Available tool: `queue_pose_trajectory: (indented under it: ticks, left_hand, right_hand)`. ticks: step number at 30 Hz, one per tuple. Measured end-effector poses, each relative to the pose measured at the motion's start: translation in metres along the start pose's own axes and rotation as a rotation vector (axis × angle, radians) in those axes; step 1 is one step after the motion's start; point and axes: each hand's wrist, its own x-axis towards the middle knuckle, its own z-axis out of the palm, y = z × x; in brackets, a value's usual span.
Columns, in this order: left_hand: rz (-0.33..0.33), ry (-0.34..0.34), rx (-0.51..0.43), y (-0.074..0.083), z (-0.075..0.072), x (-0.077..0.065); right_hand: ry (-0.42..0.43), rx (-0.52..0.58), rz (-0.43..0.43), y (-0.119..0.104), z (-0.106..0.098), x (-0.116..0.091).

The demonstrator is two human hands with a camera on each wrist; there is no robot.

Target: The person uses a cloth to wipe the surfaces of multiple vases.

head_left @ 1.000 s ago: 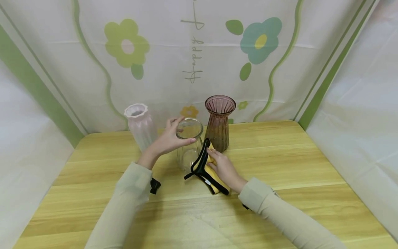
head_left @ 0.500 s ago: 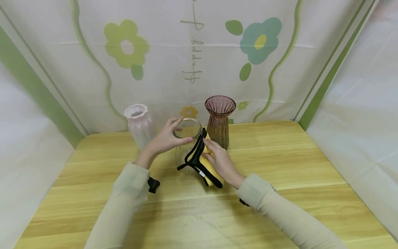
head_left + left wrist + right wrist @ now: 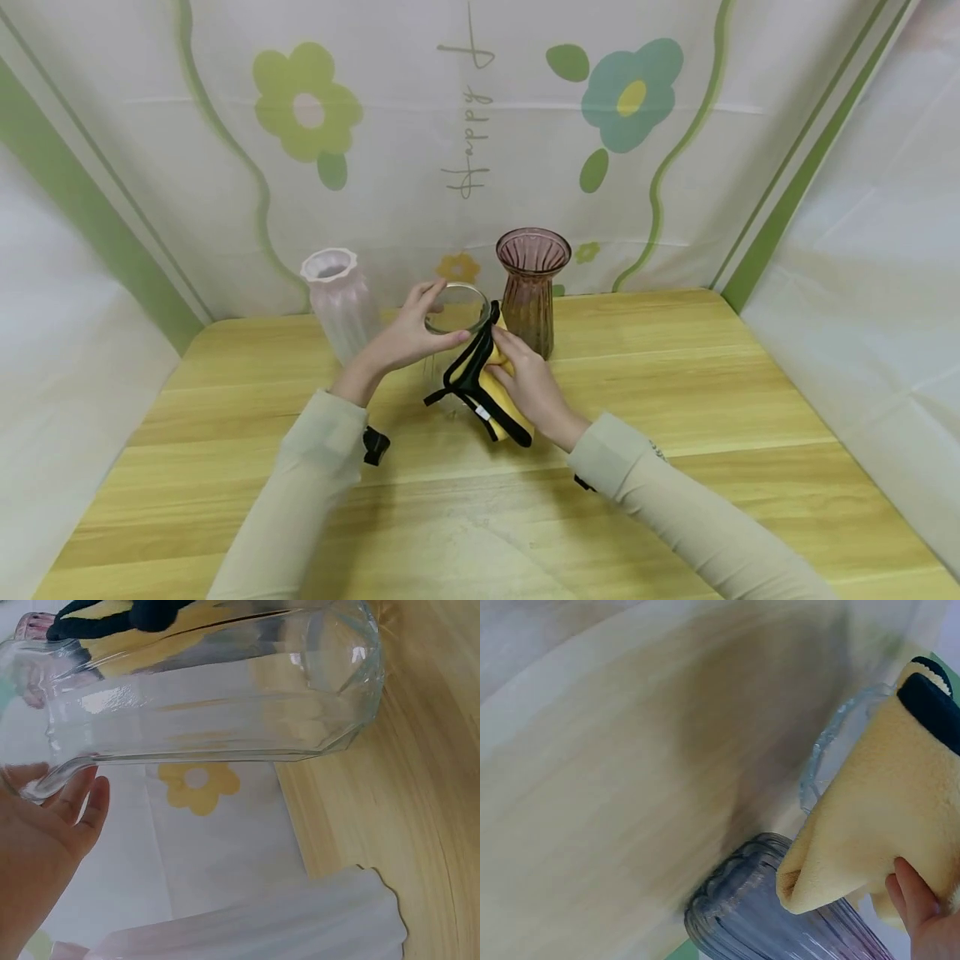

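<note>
A clear glass vase point(image 3: 217, 735) stands at the middle of the table, its round rim showing in the head view. My left hand point(image 3: 405, 335) holds it round the neck from the left, thumb on the near side and fingers on the far side. In my right hand point(image 3: 534, 387) is a folded yellow cloth point(image 3: 877, 795) with black edging and a small white tag. The cloth lies up along the right front side of the clear vase and hides much of its body in the head view.
A pinkish-white vase with a wavy rim point(image 3: 339, 304) stands left of the clear one. To the right is a ribbed vase point(image 3: 528, 292), purple at the top and brownish below. All are on a wooden table point(image 3: 480, 533) before a flower-printed backdrop point(image 3: 405, 183).
My right hand has brought the cloth up and to the left along the clear vase, most of it in the first half second. The left hand keeps its hold with only slight shifts.
</note>
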Motion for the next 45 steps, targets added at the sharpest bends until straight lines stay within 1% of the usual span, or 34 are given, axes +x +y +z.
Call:
queue_pose_trajectory:
  ticks: [4, 7, 11, 15, 18, 23, 27, 32, 37, 41, 45]
  left_hand:
    - [0.007, 0.032, 0.001, 0.001, 0.002, 0.001]
    - [0.002, 0.052, -0.001, 0.001, 0.003, 0.002]
    - [-0.005, 0.061, 0.001, 0.001, 0.003, 0.001]
    - [-0.002, 0.057, 0.019, 0.000, 0.001, 0.000]
    - [-0.005, 0.049, 0.033, 0.001, -0.001, -0.001]
    - [-0.012, 0.035, 0.058, 0.003, -0.004, -0.002]
    - [-0.011, 0.019, 0.059, 0.003, -0.003, -0.003]
    - [0.001, 0.020, 0.042, 0.001, 0.000, -0.002]
    - [0.020, 0.032, 0.045, 0.000, 0.001, -0.002]
    - [0.021, 0.046, 0.037, -0.001, 0.002, -0.001]
    - [0.016, 0.072, 0.063, -0.001, 0.004, 0.000]
  right_hand:
    - [-0.012, -0.020, -0.003, 0.003, 0.002, -0.002]
    - [-0.026, -0.073, -0.006, 0.007, 0.004, -0.005]
    - [-0.037, -0.128, -0.021, 0.013, 0.007, -0.010]
    - [-0.033, -0.111, -0.036, 0.015, 0.009, -0.011]
    - [-0.003, -0.085, -0.061, 0.013, 0.007, -0.010]
    - [0.085, -0.056, -0.116, 0.007, 0.003, -0.003]
    - [0.109, -0.040, -0.105, 0.003, 0.000, 0.000]
    - [0.072, -0.038, -0.065, 0.000, 0.000, 0.000]
    - [0.021, -0.080, -0.043, 0.000, 0.002, -0.003]
    - [-0.025, -0.125, -0.022, 0.005, 0.005, -0.007]
    - [-0.080, -0.165, 0.012, 0.013, 0.008, -0.012]
